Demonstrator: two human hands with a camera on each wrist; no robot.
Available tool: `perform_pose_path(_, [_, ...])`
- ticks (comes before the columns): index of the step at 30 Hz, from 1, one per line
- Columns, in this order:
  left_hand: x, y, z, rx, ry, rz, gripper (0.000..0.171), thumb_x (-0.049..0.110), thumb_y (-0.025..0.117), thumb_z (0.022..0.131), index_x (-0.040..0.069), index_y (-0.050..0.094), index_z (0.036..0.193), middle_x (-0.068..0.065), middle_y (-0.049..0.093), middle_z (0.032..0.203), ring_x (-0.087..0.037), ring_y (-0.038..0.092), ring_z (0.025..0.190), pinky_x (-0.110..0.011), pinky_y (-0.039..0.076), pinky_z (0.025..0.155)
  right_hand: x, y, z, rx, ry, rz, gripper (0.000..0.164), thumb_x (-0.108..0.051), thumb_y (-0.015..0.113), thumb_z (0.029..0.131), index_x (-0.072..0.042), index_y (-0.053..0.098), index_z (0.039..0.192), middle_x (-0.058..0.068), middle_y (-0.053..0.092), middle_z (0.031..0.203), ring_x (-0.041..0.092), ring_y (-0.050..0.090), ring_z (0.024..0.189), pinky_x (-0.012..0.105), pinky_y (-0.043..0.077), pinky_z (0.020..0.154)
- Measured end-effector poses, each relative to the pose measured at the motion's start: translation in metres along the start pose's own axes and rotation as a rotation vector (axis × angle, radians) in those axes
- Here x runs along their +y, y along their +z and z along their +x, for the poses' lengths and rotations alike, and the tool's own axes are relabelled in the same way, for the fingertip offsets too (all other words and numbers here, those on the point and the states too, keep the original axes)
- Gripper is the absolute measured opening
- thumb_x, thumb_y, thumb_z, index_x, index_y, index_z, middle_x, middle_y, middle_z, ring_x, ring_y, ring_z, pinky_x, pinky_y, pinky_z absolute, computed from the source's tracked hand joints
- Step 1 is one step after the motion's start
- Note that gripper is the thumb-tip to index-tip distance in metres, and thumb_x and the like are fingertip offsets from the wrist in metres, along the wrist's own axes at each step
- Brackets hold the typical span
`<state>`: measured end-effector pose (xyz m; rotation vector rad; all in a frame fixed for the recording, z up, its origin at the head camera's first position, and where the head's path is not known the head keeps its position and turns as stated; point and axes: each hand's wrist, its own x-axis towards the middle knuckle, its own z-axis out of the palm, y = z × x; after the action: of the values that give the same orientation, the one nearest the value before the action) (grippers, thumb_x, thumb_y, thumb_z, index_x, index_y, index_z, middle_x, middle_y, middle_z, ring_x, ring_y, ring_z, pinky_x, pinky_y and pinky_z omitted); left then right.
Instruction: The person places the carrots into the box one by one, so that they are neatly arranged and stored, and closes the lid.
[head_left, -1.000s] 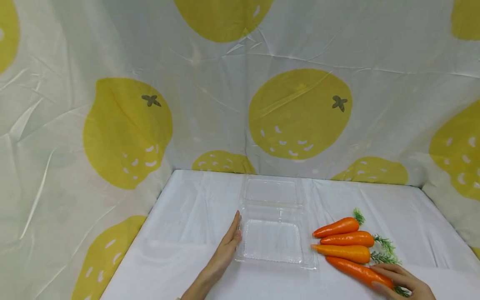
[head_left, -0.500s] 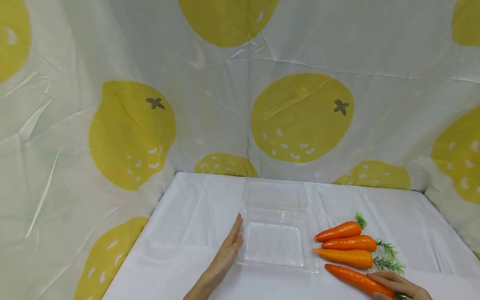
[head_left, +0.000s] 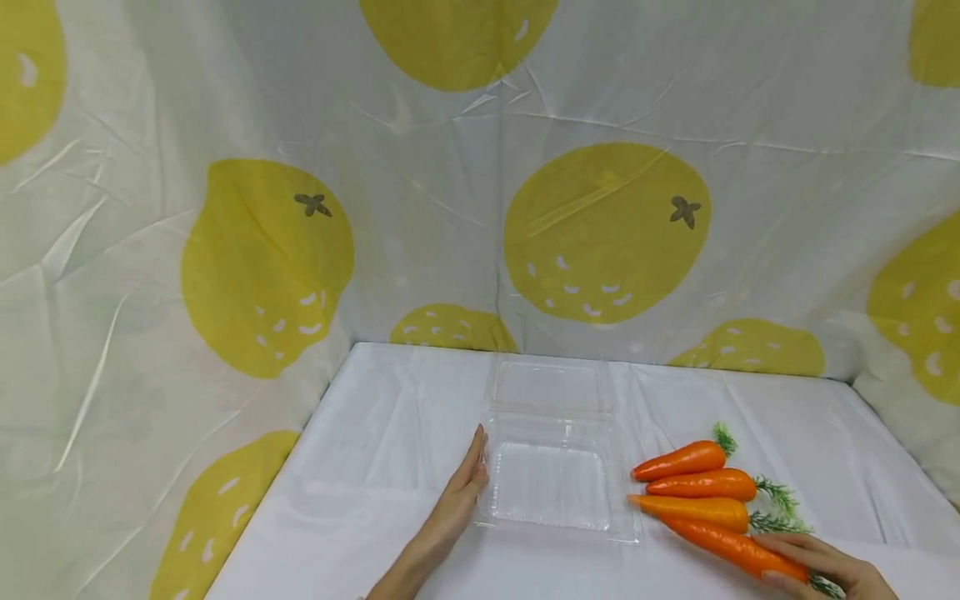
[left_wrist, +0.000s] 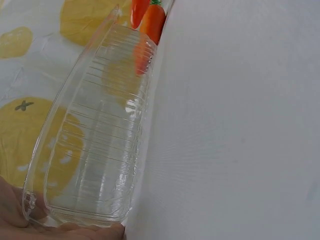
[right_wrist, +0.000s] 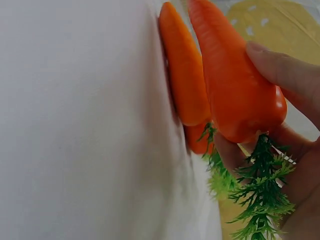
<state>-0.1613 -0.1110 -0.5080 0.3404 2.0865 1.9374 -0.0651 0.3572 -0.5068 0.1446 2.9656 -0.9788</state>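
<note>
A see-through plastic clamshell box (head_left: 551, 487) lies with its lid (head_left: 551, 387) folded back behind it. My left hand (head_left: 453, 496) lies along the box's left side, fingers extended and touching the wall; the left wrist view has this hand (left_wrist: 15, 215) at the near corner. At front right, my right hand (head_left: 832, 567) grips an orange-red carrot (head_left: 731, 546) near its leafy end. In the right wrist view, the fingers wrap round this carrot (right_wrist: 232, 80), with green leaves (right_wrist: 262, 190) hanging below. Its tip overlaps an orange carrot (head_left: 697, 510) in the head view.
Two more carrots, one middle (head_left: 705, 483) and one at the back (head_left: 682, 458), lie right of the box, tips toward it. White cloth (head_left: 375, 500) covers the table. A lemon-print curtain (head_left: 420, 208) rises behind and at both sides.
My right hand has shifted the gripped carrot slightly right, and its tip now overlaps the neighbouring carrot. The left hand stays at the box. The head view has tilted slightly.
</note>
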Motion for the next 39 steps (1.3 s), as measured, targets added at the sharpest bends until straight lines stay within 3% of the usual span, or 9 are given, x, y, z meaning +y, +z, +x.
perform_pose_path(2, [0.0,0.0,0.0,0.004,0.002,0.0,0.061,0.019,0.026,0.115,0.019,-0.004,0.168,-0.012,-0.005,0.175,-0.037,-0.008,0.161,-0.061,-0.002,0.129,0.003,-0.006,0.005,-0.068,0.006,-0.002,0.047,-0.038,0.081,0.089,-0.014,0.074,0.129,0.01,0.071,0.125,-0.016,0.053,0.089,0.021,0.056,0.069])
perform_pose_path(3, [0.0,0.0,0.0,0.004,0.003,0.001,0.061,0.019,0.026,0.115,0.019,-0.004,0.168,-0.012,-0.005,0.175,-0.037,-0.007,0.161,-0.061,-0.002,0.129,0.003,-0.008,0.007,-0.072,-0.007,-0.001,0.049,-0.04,0.079,0.09,-0.014,0.073,0.131,0.015,0.07,0.129,-0.016,0.053,0.091,0.021,0.056,0.07])
perform_pose_path(8, [0.002,0.0,0.0,0.007,0.013,0.007,0.061,0.019,0.026,0.115,0.02,-0.004,0.168,-0.011,-0.005,0.175,-0.036,-0.007,0.162,-0.061,-0.002,0.129,-0.019,-0.014,0.017,-0.005,-0.061,0.0,0.046,-0.046,0.078,0.09,-0.025,0.074,0.13,0.009,0.07,0.131,-0.028,0.04,0.099,0.025,0.059,0.076])
perform_pose_path(11, [0.003,0.001,0.001,0.002,0.017,0.007,0.061,0.018,0.026,0.115,0.019,-0.004,0.168,-0.011,-0.006,0.175,-0.036,-0.007,0.162,-0.06,-0.002,0.13,-0.034,-0.015,0.022,0.045,-0.159,0.053,0.041,-0.038,0.08,0.09,-0.026,0.074,0.129,0.001,0.072,0.128,-0.03,0.039,0.105,0.014,0.056,0.082])
perform_pose_path(13, [0.003,0.001,0.001,-0.006,0.02,0.001,0.061,0.019,0.026,0.115,0.018,-0.005,0.168,-0.01,-0.007,0.175,-0.036,-0.007,0.162,-0.06,-0.002,0.13,-0.043,-0.015,0.025,0.08,-0.251,0.087,0.039,-0.028,0.081,0.09,-0.025,0.074,0.128,-0.009,0.072,0.126,-0.029,0.041,0.111,0.001,0.045,0.08])
perform_pose_path(17, [0.004,0.001,0.0,-0.009,0.021,-0.003,0.061,0.019,0.025,0.115,0.017,-0.006,0.167,-0.01,-0.007,0.176,-0.036,-0.007,0.162,-0.06,-0.002,0.13,-0.056,-0.013,0.034,0.112,-0.368,0.13,0.038,-0.016,0.08,0.091,-0.022,0.075,0.128,-0.023,0.068,0.126,-0.026,0.042,0.118,-0.003,0.043,0.083])
perform_pose_path(23, [0.003,0.0,0.0,-0.004,0.018,-0.003,0.061,0.017,0.025,0.115,0.016,-0.005,0.167,-0.01,-0.007,0.175,-0.036,-0.007,0.162,-0.059,-0.002,0.13,-0.075,-0.006,0.048,0.108,-0.436,0.184,0.037,-0.011,0.08,0.091,-0.016,0.075,0.127,-0.014,0.072,0.127,-0.022,0.047,0.119,-0.003,0.04,0.089])
perform_pose_path(29, [0.001,0.0,-0.001,-0.009,0.015,-0.005,0.061,0.02,0.025,0.115,0.017,-0.006,0.167,-0.01,-0.008,0.175,-0.036,-0.007,0.162,-0.059,-0.002,0.13,-0.091,0.005,0.06,0.081,-0.532,0.231,0.037,-0.004,0.079,0.089,-0.016,0.076,0.124,-0.013,0.071,0.12,-0.006,0.058,0.108,0.007,0.048,0.085])
perform_pose_path(39, [0.0,0.0,-0.002,-0.012,0.014,-0.01,0.06,0.019,0.025,0.115,0.019,-0.005,0.168,-0.01,-0.007,0.176,-0.036,-0.007,0.162,-0.06,-0.002,0.13,-0.109,0.022,0.079,0.017,-0.53,0.249,0.035,-0.011,0.08,0.091,-0.021,0.077,0.124,-0.007,0.072,0.122,-0.005,0.056,0.111,0.015,0.05,0.086])
